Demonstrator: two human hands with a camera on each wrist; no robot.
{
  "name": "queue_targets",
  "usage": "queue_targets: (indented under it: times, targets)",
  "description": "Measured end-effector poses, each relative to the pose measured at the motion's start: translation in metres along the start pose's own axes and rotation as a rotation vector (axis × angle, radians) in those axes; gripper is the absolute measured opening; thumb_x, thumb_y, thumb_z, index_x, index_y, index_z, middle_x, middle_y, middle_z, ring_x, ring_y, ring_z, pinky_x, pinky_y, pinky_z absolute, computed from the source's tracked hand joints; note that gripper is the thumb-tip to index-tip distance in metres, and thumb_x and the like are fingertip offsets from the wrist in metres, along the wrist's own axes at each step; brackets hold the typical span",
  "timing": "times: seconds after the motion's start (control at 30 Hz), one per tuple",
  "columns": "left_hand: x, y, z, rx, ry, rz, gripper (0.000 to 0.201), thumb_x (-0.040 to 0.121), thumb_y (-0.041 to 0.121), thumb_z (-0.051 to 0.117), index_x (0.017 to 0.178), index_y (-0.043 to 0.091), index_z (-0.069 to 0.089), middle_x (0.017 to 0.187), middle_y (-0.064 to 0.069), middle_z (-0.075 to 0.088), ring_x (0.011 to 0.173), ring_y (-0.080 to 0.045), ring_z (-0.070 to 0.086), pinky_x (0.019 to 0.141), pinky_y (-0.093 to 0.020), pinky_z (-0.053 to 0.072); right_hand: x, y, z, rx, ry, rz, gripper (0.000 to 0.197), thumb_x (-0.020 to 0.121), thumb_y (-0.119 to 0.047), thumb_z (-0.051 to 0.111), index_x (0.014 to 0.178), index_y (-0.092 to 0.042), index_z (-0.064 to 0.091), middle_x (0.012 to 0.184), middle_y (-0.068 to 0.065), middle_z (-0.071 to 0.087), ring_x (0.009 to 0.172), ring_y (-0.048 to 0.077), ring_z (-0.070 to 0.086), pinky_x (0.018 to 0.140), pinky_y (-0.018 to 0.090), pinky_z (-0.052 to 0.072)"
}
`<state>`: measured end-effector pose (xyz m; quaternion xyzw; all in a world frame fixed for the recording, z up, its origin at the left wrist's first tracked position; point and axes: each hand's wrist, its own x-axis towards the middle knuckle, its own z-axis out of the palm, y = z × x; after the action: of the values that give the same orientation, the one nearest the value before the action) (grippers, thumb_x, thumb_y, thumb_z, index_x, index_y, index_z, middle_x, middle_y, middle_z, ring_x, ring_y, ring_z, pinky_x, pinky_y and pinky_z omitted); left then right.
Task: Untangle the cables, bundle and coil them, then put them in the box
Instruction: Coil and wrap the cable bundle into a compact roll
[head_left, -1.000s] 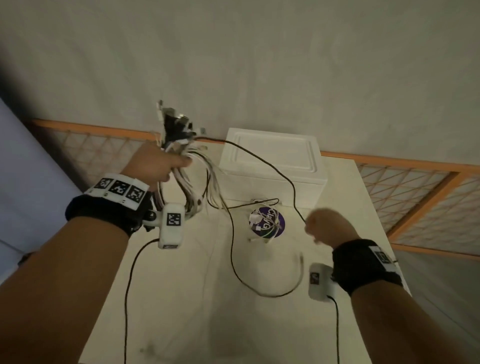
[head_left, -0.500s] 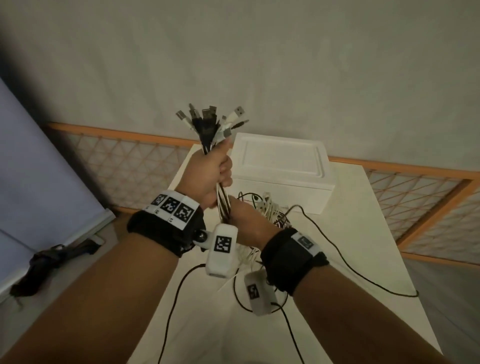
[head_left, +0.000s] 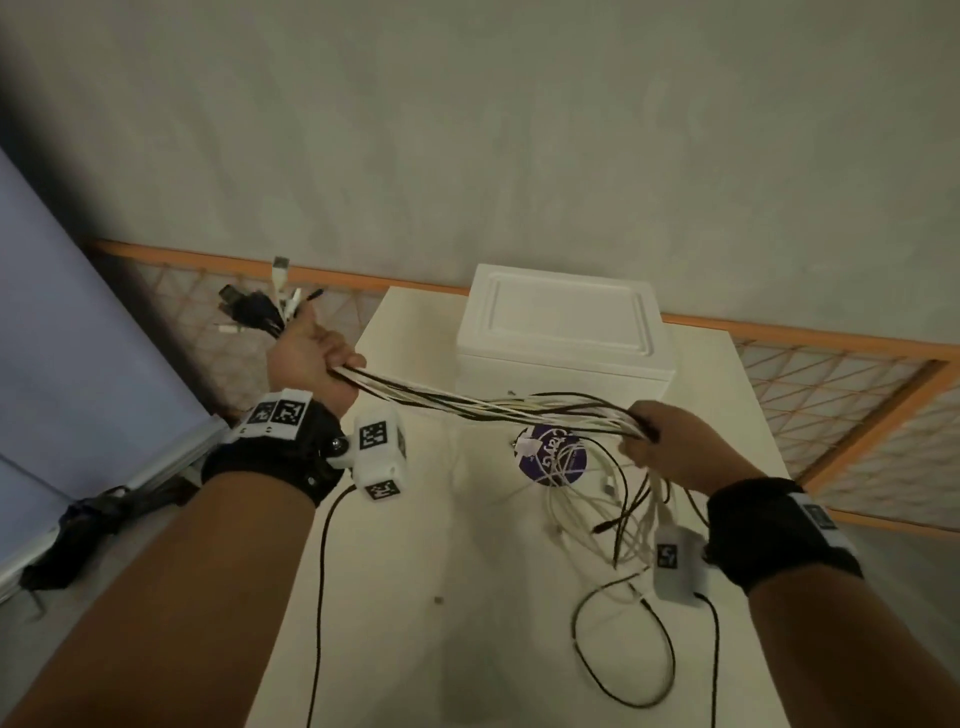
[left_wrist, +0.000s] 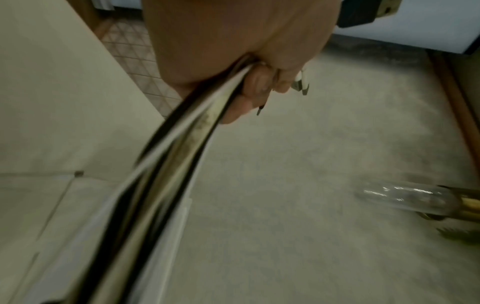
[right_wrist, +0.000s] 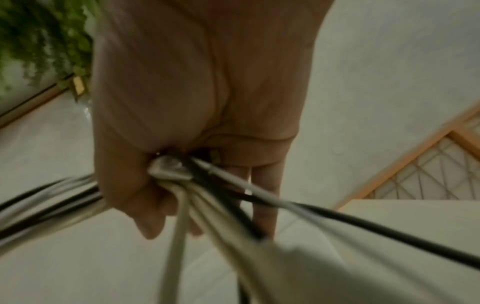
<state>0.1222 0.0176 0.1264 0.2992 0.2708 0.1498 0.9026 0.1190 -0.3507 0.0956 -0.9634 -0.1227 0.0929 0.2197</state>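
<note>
Now we are at the bundling step — our left hand (head_left: 311, 353) clenches the cables (head_left: 493, 410) near their plugs, our right hand (head_left: 670, 452) grasps them further along, the span stretched above the worktop (head_left: 441, 649). Next, probably coiling the loose tails — the box (head_left: 563, 332) stands closed behind.

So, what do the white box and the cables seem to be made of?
White box: looks like foam or matte plastic; dull white, thick soft-edged walls, a moulded recess in the lid. Cannot tell which.
Cables: thin flexible cords with smooth white or black plastic-looking jackets; metal plug tips stick out past the left hand.
</note>
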Motion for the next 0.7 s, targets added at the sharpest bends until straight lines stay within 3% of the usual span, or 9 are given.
queue_targets:
  times: [0.13, 0.23, 0.3, 0.37, 0.43, 0.5, 0.6, 0.7]
  targets:
    - [0.001, -0.025, -0.017, 0.031, -0.04, -0.065, 0.045, 0.099, 0.032, 0.05, 0.057, 0.017, 0.039, 0.044, 0.004, 0.038, 0.04, -0.012, 0.042, 0.054, -0.025, 0.047, -0.011, 0.008, -0.047, -0.126, 0.219, -0.046, 0.017, 0.081, -0.012, 0.065, 0.096, -0.02, 0.064, 0.081, 0.003, 0.063, 0.077, 0.023, 0.059, 0.064, 0.028, 0.04]
    - [-0.003, -0.045, -0.032, 0.027, -0.038, -0.112, 0.039, 0.099, 0.028, 0.051, 0.063, 0.013, 0.046, 0.051, 0.001, 0.047, 0.051, -0.013, 0.051, 0.073, -0.031, 0.052, -0.014, 0.007, -0.068, -0.267, 0.314, -0.038, 0.017, 0.081, -0.015, 0.065, 0.094, -0.025, 0.065, 0.077, -0.002, 0.057, 0.072, 0.02, 0.055, 0.062, 0.03, 0.039]
    - [-0.002, -0.054, -0.042, -0.033, -0.034, -0.13, 0.031, 0.098, 0.027, 0.052, 0.07, 0.014, 0.05, 0.051, 0.004, 0.047, 0.045, -0.009, 0.048, 0.067, -0.028, 0.052, -0.01, 0.003, -0.06, -0.363, 0.198, 0.004, 0.016, 0.081, -0.027, 0.066, 0.097, -0.029, 0.063, 0.084, -0.005, 0.062, 0.076, 0.018, 0.057, 0.065, 0.03, 0.044]
    - [-0.005, -0.059, -0.048, -0.02, -0.041, -0.141, 0.023, 0.096, 0.028, 0.055, 0.076, 0.018, 0.052, 0.048, 0.007, 0.038, 0.038, -0.008, 0.038, 0.053, -0.025, 0.047, -0.006, -0.001, -0.04, -0.45, -0.015, 0.04, 0.046, 0.072, -0.05, 0.072, 0.114, -0.035, 0.057, 0.113, -0.008, 0.063, 0.1, 0.016, 0.059, 0.085, 0.032, 0.046]
    - [-0.015, -0.068, -0.047, 0.155, -0.083, -0.113, 0.027, 0.09, 0.024, 0.064, 0.067, 0.019, 0.05, 0.046, 0.008, 0.031, 0.037, -0.008, 0.031, 0.052, -0.026, 0.039, -0.002, -0.019, -0.022, -0.234, -0.155, 0.025, 0.088, 0.057, -0.063, 0.077, 0.134, -0.037, 0.045, 0.134, -0.009, 0.05, 0.123, 0.013, 0.048, 0.101, 0.03, 0.037]
    - [-0.035, -0.079, -0.04, 0.439, -0.158, -0.047, 0.029, 0.079, 0.016, 0.075, 0.059, 0.019, 0.055, 0.043, 0.009, 0.038, 0.041, -0.009, 0.036, 0.056, -0.029, 0.037, 0.001, -0.051, -0.005, 0.192, -0.135, -0.044, 0.098, 0.05, -0.064, 0.077, 0.138, -0.037, 0.04, 0.137, -0.011, 0.047, 0.125, 0.009, 0.045, 0.096, 0.021, 0.038]
    - [-0.062, -0.093, -0.031, 0.772, -0.368, 0.083, 0.014, 0.076, 0.01, 0.076, 0.072, 0.02, 0.068, 0.056, 0.01, 0.061, 0.056, -0.012, 0.05, 0.06, -0.029, 0.044, 0.007, -0.11, 0.02, 0.646, -0.089, -0.136, 0.081, 0.067, -0.056, 0.065, 0.14, -0.035, 0.037, 0.133, -0.009, 0.05, 0.113, 0.005, 0.054, 0.08, 0.01, 0.042]
    - [-0.074, -0.099, -0.031, 0.848, -0.496, 0.101, 0.021, 0.082, 0.003, 0.07, 0.091, 0.022, 0.068, 0.077, 0.004, 0.069, 0.065, -0.009, 0.058, 0.061, -0.025, 0.049, 0.013, -0.151, 0.037, 0.845, -0.098, -0.198, 0.055, 0.087, -0.052, 0.047, 0.139, -0.034, 0.04, 0.133, -0.01, 0.053, 0.111, 0.0, 0.053, 0.093, 0.019, 0.042]
